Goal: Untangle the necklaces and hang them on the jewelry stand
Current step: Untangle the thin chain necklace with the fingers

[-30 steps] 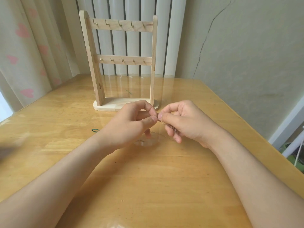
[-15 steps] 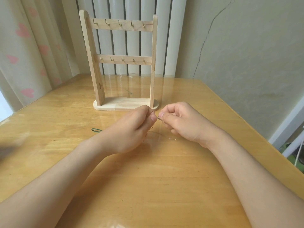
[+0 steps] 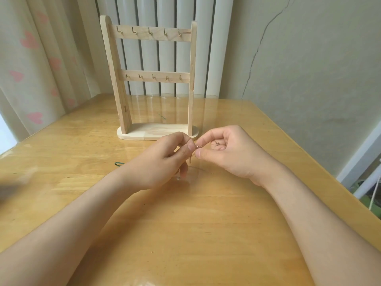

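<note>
Two pinching grips, left hand [image 3: 162, 162], right hand [image 3: 228, 155], necklace [image 3: 199, 146] stretched crosswise between them, tail dangling.

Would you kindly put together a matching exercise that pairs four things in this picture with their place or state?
Things
1. jewelry stand
2. necklace chain
3. green loop
4. curtain

Place or state
A. lying on the table, left of the left hand
B. pinched by the left hand and the right hand
C. upright, nothing hung on it
D. hanging at far left, pink hearts

Pairs: 1-C, 2-B, 3-A, 4-D
</note>
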A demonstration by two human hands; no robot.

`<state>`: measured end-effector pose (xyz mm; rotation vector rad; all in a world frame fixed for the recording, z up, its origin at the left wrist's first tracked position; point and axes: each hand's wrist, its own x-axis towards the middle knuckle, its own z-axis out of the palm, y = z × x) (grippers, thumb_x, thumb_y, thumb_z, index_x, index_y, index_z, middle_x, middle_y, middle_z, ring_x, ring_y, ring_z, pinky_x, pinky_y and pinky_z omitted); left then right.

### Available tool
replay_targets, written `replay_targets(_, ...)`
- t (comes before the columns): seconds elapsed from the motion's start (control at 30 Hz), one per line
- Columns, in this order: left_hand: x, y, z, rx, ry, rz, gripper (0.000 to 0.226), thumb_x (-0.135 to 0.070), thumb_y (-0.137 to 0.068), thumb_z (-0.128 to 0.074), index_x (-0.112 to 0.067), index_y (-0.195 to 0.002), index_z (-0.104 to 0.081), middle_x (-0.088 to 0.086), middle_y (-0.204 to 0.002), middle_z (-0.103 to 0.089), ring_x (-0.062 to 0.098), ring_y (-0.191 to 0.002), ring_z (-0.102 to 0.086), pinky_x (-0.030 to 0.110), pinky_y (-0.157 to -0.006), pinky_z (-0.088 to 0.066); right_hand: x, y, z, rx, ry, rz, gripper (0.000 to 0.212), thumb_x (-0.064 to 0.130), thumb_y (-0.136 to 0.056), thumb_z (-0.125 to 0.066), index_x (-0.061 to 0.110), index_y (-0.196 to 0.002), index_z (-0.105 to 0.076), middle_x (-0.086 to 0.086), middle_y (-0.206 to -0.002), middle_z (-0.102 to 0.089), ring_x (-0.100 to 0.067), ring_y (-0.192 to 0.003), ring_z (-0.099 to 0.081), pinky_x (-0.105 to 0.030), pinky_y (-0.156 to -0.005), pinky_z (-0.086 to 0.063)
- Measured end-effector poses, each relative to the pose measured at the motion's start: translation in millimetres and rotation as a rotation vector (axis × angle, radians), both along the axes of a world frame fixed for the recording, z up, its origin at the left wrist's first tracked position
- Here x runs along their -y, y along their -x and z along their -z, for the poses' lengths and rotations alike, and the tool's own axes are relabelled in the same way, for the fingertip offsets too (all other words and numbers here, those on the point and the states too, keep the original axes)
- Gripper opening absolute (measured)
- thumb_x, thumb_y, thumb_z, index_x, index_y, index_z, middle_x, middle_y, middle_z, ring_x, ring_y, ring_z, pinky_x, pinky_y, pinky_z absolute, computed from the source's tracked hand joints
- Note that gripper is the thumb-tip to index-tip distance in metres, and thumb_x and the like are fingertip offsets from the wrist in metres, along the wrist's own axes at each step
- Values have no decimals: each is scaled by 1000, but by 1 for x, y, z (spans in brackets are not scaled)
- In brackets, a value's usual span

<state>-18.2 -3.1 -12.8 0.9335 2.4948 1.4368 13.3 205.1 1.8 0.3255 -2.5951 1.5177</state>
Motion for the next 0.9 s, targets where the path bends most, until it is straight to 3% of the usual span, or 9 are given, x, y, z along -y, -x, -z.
replay_targets(0.17,0,0,0,-8,-10,10,26,-38,-110,-48,-17,-102,-59,-12,-70,-66,11,-60,-62,28,-62,-52,-1,0,1,-33,9,0,5,24,-97,-77,20,-94,-80,9,-57,-31,-14,-55,-26,-32,-71,-34)
replay_targets(0.33,-2,-3,2,-101,67,-9,24,-38,-111,-47,-17,-103,-55,-2,-66,-69,11,-60,-67,25,-61,-52,1,-1,-3,2,-38,13,12,24,-98,-70,16,-89,-72,12,-51,-41,-9,-48,-33,-23,-53,-33)
replay_targets(0.5,-4,-6,0,-247,116,-19,12,-21,-108,-56,-18,-97,-52,-1,-60,-72,15,-56,-71,21,-60,-49,6,-1,-2,54,-82,14,20,20,-97,-65,15,-79,-69,7,-54,-41,-11,-48,-32,-19,-46,-30)
replay_targets(0.63,-3,-11,-3,-210,-4,-100,13,-9,-99,-67,-14,-92,-57,5,-56,-71,27,-50,-71,47,-55,-60,7,-2,-3,95,-92,-41,24,23,-98,-63,15,-75,-64,0,-60,-39,-16,-55,-33,-26,-50,-30)
replay_targets(0.7,-3,-12,-4,-213,-24,-111,15,-5,-95,-69,-13,-90,-58,5,-55,-70,27,-48,-71,51,-54,-60,8,-3,-3,107,-105,-73,23,30,-90,-63,16,-73,-63,-3,-62,-38,-20,-59,-33,-30,-56,-29)
replay_targets(0.9,-4,-5,1,-290,64,-117,19,-2,-91,-71,-19,-96,-65,-6,-82,-69,16,-47,-71,28,-53,-54,10,-3,-3,118,-82,-58,24,36,-84,-58,23,-64,-58,-6,-70,-35,-22,-66,-33,-37,-63,-29)
